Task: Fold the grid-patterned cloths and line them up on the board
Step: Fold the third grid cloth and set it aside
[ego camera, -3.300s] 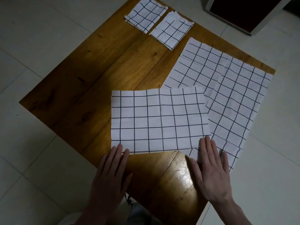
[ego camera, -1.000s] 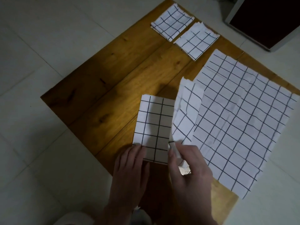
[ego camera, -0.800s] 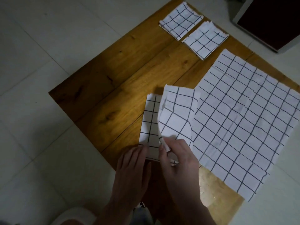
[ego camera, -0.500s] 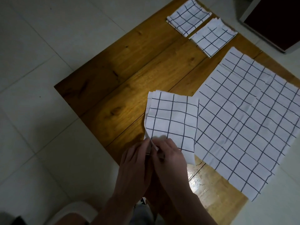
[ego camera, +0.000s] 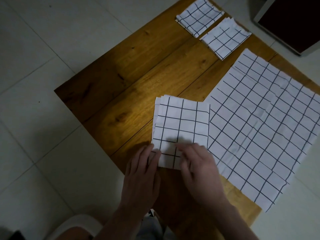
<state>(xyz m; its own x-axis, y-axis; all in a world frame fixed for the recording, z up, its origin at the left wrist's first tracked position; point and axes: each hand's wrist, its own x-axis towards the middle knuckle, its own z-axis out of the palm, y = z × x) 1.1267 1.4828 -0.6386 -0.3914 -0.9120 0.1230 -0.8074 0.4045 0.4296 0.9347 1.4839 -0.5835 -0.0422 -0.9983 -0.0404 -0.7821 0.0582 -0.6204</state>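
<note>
Both hands are flat on the near edge of the folded cloth (ego camera: 180,129), which lies on the wooden board (ego camera: 138,80) towards six o'clock; the left hand (ego camera: 142,172) and right hand (ego camera: 199,168) press with straight fingers, grasping nothing. This looks like the smoothing of a finished fold. Two folded squares (ego camera: 199,14) (ego camera: 225,38) sit side by side at one o'clock, and an unfolded cloth (ego camera: 263,127) lies spread at three o'clock. Next, I'd guess, the cloth needs lifting and setting in line beside them.
</note>
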